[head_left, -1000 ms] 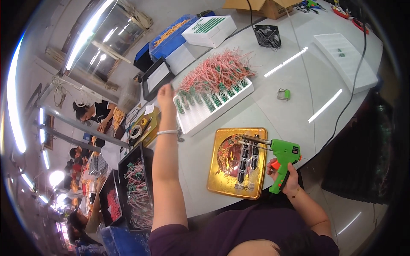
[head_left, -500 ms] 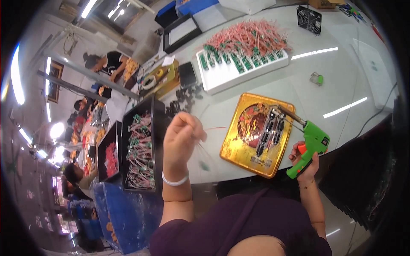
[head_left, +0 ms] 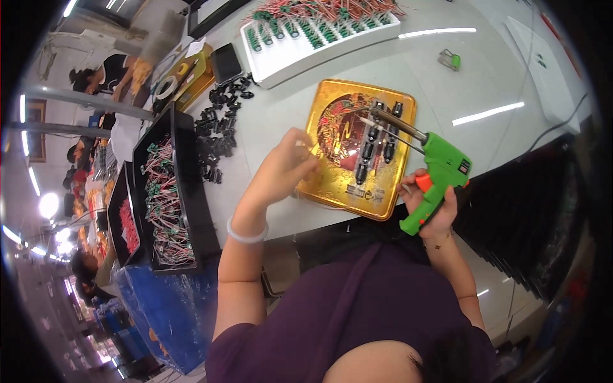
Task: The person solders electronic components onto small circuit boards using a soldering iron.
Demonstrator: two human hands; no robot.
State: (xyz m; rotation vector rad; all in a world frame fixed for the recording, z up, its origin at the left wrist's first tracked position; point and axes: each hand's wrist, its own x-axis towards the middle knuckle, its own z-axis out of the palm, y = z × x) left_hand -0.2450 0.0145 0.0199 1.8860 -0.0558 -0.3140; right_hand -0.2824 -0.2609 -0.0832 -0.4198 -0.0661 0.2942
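Observation:
My right hand [head_left: 436, 214] grips a green glue gun [head_left: 447, 163] by its handle, fingers near its orange trigger. Its dark front end and a thin metal rod lie over a gold tin lid [head_left: 325, 185] with a red round picture. On the lid sit black parts in rows [head_left: 367, 153], partly hidden under the gun. My left hand [head_left: 284, 169] is at the lid's left edge, fingers curled in a pinch. A thin pinkish wire [head_left: 325, 205] trails below it; the fingers hide its held end.
Black parts [head_left: 217, 137] lie loose left of the lid. Black trays hold green-and-pink wired pieces [head_left: 169, 204] and red pieces [head_left: 128, 226]. A white foam block [head_left: 274, 73] carries rows of green coils. A phone [head_left: 227, 64] lies beside it. People work at the far left.
The view has shifted, so the table sits higher and further left in it. My left hand has come from beside the lid to its left edge. The glue gun stays in my right hand.

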